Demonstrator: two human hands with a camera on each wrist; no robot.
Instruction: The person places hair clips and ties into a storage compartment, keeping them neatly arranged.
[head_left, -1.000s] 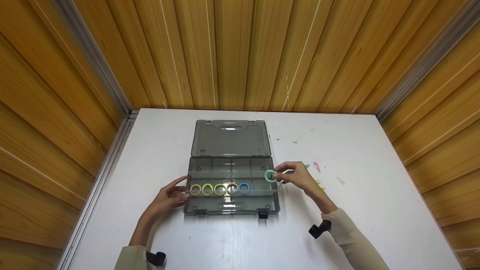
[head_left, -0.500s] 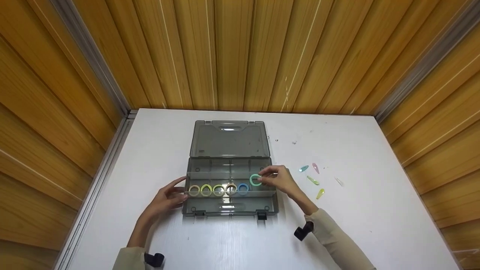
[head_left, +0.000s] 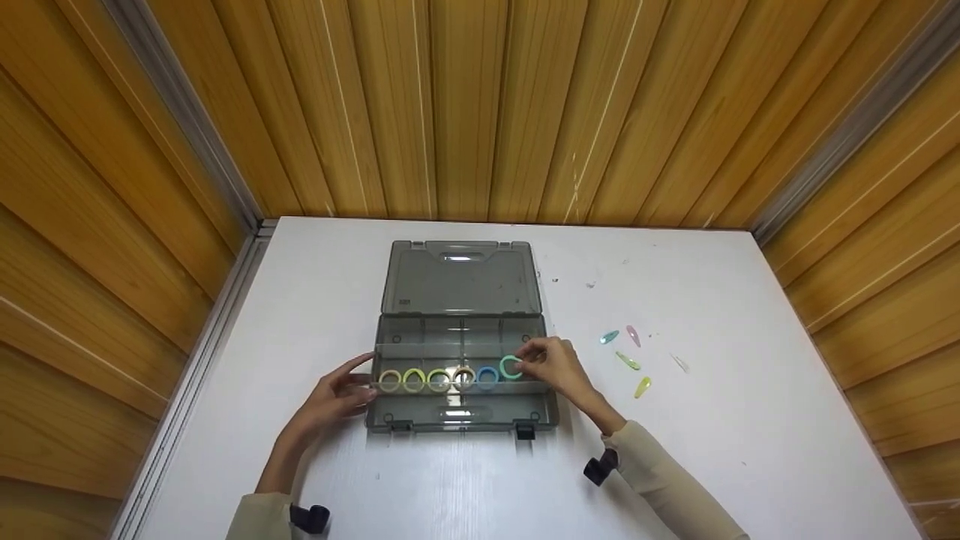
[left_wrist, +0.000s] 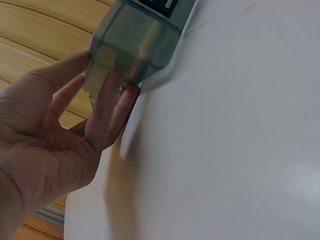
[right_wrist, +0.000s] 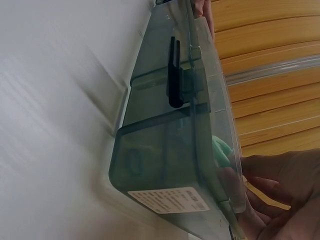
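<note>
1. The right hand [head_left: 556,367] pinches the green ring [head_left: 502,367] between thumb and fingertips, in the middle row of the case [head_left: 465,428], toward its right edge. Should that pinch slacken too soon, the ring could probably tip or roll; I cannot tell whether it touches the floor of the row.

2. The green ring is just beside the blue ring [head_left: 478,378]. A sideways push could nudge this neighbour and crowd the rings toward the beige ring [head_left: 380,381] by the case's left edge.

3. The near clear divider [head_left: 534,388] runs in front of the ring. If the right hand comes down too close to it, the ring or a fingertip might catch and shift the divider.

4. The left hand [head_left: 334,396] is loosely spread, its fingertips against the case's left end, with no object in its grasp. Such light contact may let the case slide toward the table's [head_left: 750,322] right edge if knocked.

5. The yellow clip [head_left: 643,387] and green clip [head_left: 628,361] lie loose between the case's right edge and the table's right edge; a wide swing of the right sleeve [head_left: 660,472] could sweep them away.
</note>
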